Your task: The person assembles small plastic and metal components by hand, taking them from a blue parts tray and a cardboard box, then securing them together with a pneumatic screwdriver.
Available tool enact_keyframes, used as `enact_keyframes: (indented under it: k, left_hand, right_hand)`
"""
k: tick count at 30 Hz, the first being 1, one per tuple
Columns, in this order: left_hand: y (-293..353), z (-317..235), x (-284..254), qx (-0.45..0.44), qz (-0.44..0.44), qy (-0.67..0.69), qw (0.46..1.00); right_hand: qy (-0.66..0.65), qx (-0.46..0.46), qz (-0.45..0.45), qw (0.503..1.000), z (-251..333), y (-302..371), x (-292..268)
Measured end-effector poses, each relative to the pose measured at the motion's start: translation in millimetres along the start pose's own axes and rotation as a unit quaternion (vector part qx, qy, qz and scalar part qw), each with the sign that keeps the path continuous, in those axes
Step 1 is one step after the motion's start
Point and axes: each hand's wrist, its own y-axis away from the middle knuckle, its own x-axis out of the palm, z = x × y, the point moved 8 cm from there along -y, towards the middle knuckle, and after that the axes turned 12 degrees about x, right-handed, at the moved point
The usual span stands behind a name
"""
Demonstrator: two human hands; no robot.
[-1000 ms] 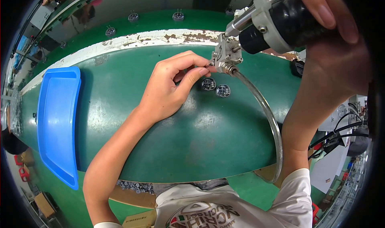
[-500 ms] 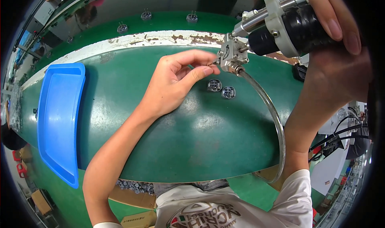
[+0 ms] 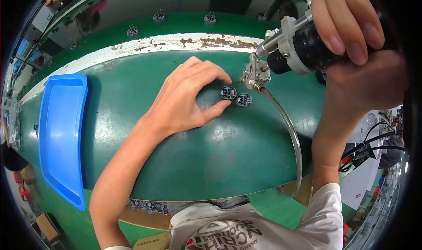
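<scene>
Two small round dark parts with circuit details lie side by side on the green work surface: a left round part (image 3: 228,92) and a right round part (image 3: 244,100). My left hand (image 3: 187,96) is open, thumb and fingers apart on either side of the left part; whether they touch it I cannot tell. At upper right my right hand (image 3: 351,34) grips a black powered screwdriver (image 3: 303,47). Its metal nose block (image 3: 256,72), fed by a clear hose (image 3: 288,122), hovers beside the parts, its thin tip just above the left one.
A blue tray (image 3: 61,135) stands at the left of the green work surface (image 3: 176,171). Beyond a worn white rail (image 3: 176,42), several similar parts sit on a green strip, one being a round part with pins (image 3: 209,18). Black cables (image 3: 373,140) hang at right.
My left hand has drawn its closed fingers away from the screwdriver's tip and spread them around the left round part. The screwdriver in my right hand has shifted slightly left and down.
</scene>
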Motion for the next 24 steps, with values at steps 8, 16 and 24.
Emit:
enact_keyframes:
  k: [8,16,24]
  left_hand:
    - [5.3,-1.4,6.4,0.038,-0.003,-0.045,0.998]
    - [7.5,-0.4,5.7,0.043,-0.007,-0.05,0.998]
    - [7.6,0.0,5.8,0.047,-0.013,-0.05,0.998]
  right_hand:
    - [0.015,0.02,-0.043,0.999,-16.9,2.6,11.5]
    - [0.024,0.046,-0.075,0.996,-30.9,-0.4,9.9]
    - [0.034,0.069,-0.104,0.992,-36.1,-1.8,4.2]
